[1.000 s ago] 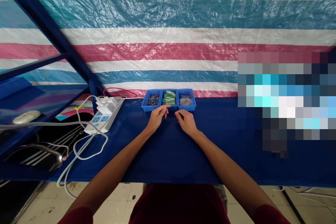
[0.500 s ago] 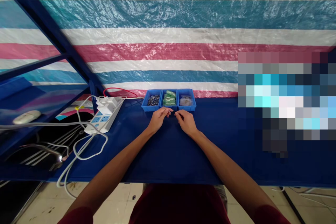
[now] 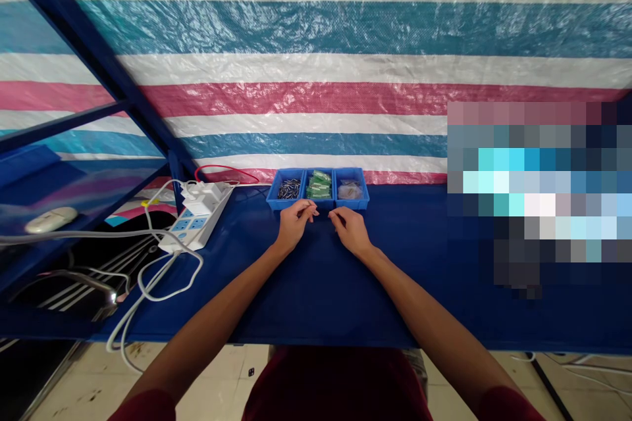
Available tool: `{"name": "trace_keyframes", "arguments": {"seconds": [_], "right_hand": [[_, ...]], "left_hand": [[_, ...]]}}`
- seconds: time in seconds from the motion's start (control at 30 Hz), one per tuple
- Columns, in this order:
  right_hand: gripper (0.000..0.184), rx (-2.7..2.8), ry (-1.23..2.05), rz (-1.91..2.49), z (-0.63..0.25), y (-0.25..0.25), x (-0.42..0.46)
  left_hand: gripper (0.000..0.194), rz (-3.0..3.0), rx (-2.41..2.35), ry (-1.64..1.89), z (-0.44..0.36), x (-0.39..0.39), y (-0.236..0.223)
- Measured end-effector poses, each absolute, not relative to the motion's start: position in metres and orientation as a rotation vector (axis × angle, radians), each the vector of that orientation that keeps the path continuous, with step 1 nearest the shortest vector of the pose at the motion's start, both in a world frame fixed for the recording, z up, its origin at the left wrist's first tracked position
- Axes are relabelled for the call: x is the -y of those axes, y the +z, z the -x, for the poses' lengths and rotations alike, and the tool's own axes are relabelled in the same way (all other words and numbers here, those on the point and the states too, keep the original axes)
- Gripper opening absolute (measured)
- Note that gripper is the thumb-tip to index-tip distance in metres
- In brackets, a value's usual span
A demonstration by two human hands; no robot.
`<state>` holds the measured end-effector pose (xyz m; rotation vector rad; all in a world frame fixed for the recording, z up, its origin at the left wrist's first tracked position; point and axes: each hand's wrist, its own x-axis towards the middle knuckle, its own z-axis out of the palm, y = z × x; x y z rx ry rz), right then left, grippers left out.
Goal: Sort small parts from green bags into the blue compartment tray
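Locating the work area first: a blue three-compartment parts tray [image 3: 317,206] sat at the far edge of the table, against the hanging tarpaulin. The left compartment held small dark metal parts [image 3: 288,189], the middle held green items [image 3: 318,184], and the right held a clear plastic bag [image 3: 350,191] with pale contents (exact part types were too small to identify).

The left hand [image 3: 295,225] and right hand [image 3: 349,230] rested just in front of the tray, close to each other. On both hands the fingers were curled inward, with the tips drawn together. Whether either hand gripped a small item could not be determined.

The table was covered in smooth dark blue sheeting [image 3: 316,296]. To the left of the tray lay a white power strip [image 3: 197,227] carrying a white plug adapter [image 3: 202,196], with white cables [image 3: 168,263] looping across the table and over its edge. A red cable [image 3: 224,172] ran behind the strip.

Farther left, a white computer mouse [image 3: 51,220] lay beside a blue frame bar [image 3: 99,59]. The striped blue, white and pink tarpaulin [image 3: 316,105] formed the back wall. Dark red sleeves [image 3: 148,402] showed at the lower edge, above a pale tiled floor [image 3: 207,368].
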<state>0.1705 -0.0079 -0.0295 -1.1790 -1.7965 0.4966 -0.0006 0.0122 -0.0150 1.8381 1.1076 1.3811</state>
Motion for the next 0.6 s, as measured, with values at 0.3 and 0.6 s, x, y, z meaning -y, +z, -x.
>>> {"name": "trace_keyframes", "arguments": {"seconds": [0.3,0.6], "right_hand": [[0.028,1.797,0.513,1.179,-0.17,-0.028,0.009],[0.028,1.812,0.497,1.168,-0.17,-0.03,0.008]], "left_hand": [[0.016,-2.087,-1.247,1.673,0.008,-0.009,-0.013],[0.018,-2.415,-1.521,1.804,0.043,-0.042,0.002]]}}
